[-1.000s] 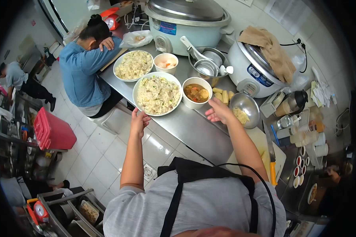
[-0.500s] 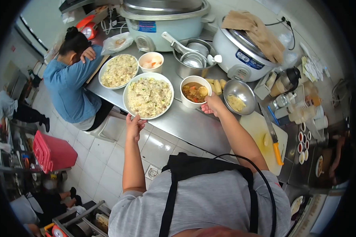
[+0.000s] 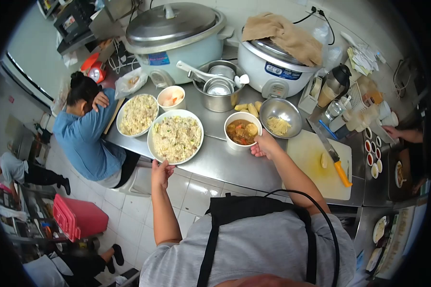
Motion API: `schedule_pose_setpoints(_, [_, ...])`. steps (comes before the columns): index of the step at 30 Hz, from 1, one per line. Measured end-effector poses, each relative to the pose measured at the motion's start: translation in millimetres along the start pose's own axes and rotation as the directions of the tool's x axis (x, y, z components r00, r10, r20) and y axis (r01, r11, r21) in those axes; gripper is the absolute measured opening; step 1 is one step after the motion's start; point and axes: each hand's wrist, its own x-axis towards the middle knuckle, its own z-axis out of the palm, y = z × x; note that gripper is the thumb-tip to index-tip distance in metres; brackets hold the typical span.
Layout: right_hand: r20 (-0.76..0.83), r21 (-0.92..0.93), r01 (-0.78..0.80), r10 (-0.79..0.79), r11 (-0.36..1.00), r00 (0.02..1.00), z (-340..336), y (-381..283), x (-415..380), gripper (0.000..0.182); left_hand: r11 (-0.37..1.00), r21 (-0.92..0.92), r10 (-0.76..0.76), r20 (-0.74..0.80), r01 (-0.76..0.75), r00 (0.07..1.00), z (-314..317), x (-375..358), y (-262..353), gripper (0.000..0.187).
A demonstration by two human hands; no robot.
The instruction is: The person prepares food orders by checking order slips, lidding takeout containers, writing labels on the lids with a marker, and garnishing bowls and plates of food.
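Stew cup [image 3: 234, 145] pinched in right grip [image 3: 267, 145] | rice bowl [image 3: 151, 139] beyond left grip [image 3: 162, 175], hold unclear

On the table [image 3: 218, 170], a bowl of rice [image 3: 151, 147] stands left of a cup of stew [image 3: 237, 145]. A pot [image 3: 219, 104] stands behind the cup; at right, a knife [image 3: 329, 151] lies on a board [image 3: 298, 149].

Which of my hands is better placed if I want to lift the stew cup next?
Probably your right hand: it touches the side of the stew cup. Your left hand is farther away, at the rice plate's near edge.
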Motion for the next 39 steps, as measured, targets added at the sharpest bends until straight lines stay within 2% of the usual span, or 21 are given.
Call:
schedule_pose_setpoints(2, [-0.021, 0.025, 0.003, -0.002, 1.000, 1.000, -3, 5, -4, 0.040, 0.998, 0.051, -0.026, 0.004, 0.026, 1.000, -2, 4, 4, 0.041])
schedule_pose_setpoints(5, [-0.026, 0.051, 0.013, -0.012, 0.999, 1.000, -8, 10, -13, 0.043, 0.971, 0.223, -0.097, 0.023, 0.089, 0.995, -7, 5, 17, 0.045])
schedule_pose_setpoints(6, [-0.032, 0.058, 0.013, -0.011, 0.998, 0.999, -10, 11, -16, 0.043, 0.935, 0.342, -0.098, -0.012, 0.097, 0.995, -5, 0, 25, 0.044])
schedule_pose_setpoints(7, [-0.036, 0.065, 0.011, -0.009, 0.998, 0.999, -11, 12, -19, 0.043, 0.827, 0.559, 0.140, -0.107, -0.057, 0.984, -11, 14, 25, 0.043])
schedule_pose_setpoints(8, [-0.034, 0.076, 0.008, -0.005, 0.997, 0.999, -12, 14, -21, 0.044, 0.640, 0.752, 0.386, -0.139, -0.157, 0.912, -22, 36, 22, 0.042])
schedule_pose_setpoints(9, [-0.032, 0.087, 0.003, -0.001, 0.996, 0.999, -12, 16, -23, 0.044, 0.397, 0.898, 0.609, -0.103, -0.190, 0.787, -28, 50, 22, 0.042])
schedule_pose_setpoints(11, [-0.035, 0.101, -0.009, 0.013, 0.995, 0.999, -15, 19, -28, 0.044, 0.530, 0.736, 0.672, -0.061, -0.421, 0.738, 4, 56, 61, 0.045])
schedule_pose_setpoints(13, [-0.038, 0.104, -0.025, 0.029, 0.994, 0.999, -16, 21, -32, 0.044, 0.719, 0.588, 0.499, -0.066, -0.371, 0.864, 48, 72, 98, 0.038])
schedule_pose_setpoints(15, [-0.048, 0.108, -0.027, 0.032, 0.994, 0.998, -15, 23, -36, 0.044, 0.575, 0.741, 0.433, 0.084, -0.346, 0.898, 63, 134, 110, 0.034])
schedule_pose_setpoints(17, [-0.054, 0.100, -0.033, 0.039, 0.994, 0.998, -15, 24, -39, 0.044, 0.529, 0.844, 0.202, -0.024, -0.088, 0.979, 92, 156, 127, 0.027])
schedule_pose_setpoints(20, [-0.063, 0.091, -0.049, 0.055, 0.995, 0.996, -20, 28, -42, 0.044, 0.402, 0.914, 0.199, -0.031, -0.053, 0.979, 89, 229, 113, 0.021])
schedule_pose_setpoints(23, [-0.060, 0.103, -0.050, 0.056, 0.993, 0.997, -21, 35, -41, 0.044, 0.389, 0.896, 0.488, -0.006, -0.212, 0.873, 92, 245, 103, 0.023])
schedule_pose_setpoints(24, [-0.058, 0.104, -0.049, 0.056, 0.993, 0.997, -23, 36, -40, 0.044, 0.340, 0.897, 0.564, 0.046, -0.282, 0.825, 110, 199, 117, 0.026])
schedule_pose_setpoints(27, [-0.068, 0.094, -0.047, 0.054, 0.994, 0.996, -23, 33, -42, 0.043, 0.258, 0.903, 0.677, 0.086, -0.345, 0.731, 122, 159, 124, 0.028])
schedule_pose_setpoints(33, [-0.049, 0.079, -0.004, 0.008, 0.997, 0.999, -20, 28, -35, 0.041, 0.208, 0.812, 0.812, 0.166, -0.544, 0.559, 117, 66, 127, 0.030])
schedule_pose_setpoints(34, [-0.058, 0.085, 0.001, 0.004, 0.996, 0.998, -18, 26, -32, 0.040, 0.226, 0.782, 0.791, 0.201, -0.581, 0.578, 116, 50, 127, 0.030])
schedule_pose_setpoints(36, [0.055, 0.130, 0.062, -0.070, 0.990, 0.996, -15, 23, -24, 0.036, 0.228, 0.709, 0.776, 0.282, -0.667, 0.565, 103, 50, 111, 0.030])
schedule_pose_setpoints(37, [0.026, 0.173, 0.053, -0.058, 0.984, 0.998, -11, 23, -20, 0.034, 0.349, 0.706, 0.675, 0.267, -0.616, 0.688, 110, 27, 112, 0.030])
schedule_pose_setpoints(38, [0.000, 0.147, 0.065, -0.066, 0.987, 0.998, -11, 27, -15, 0.036, 0.401, 0.674, 0.621, 0.297, -0.620, 0.725, 118, 9, 109, 0.029])
schedule_pose_setpoints(39, [0.018, 0.138, 0.009, -0.011, 0.990, 1.000, -13, 23, -20, 0.039, 0.492, 0.604, 0.560, 0.332, -0.627, 0.759, 126, -9, 104, 0.028])
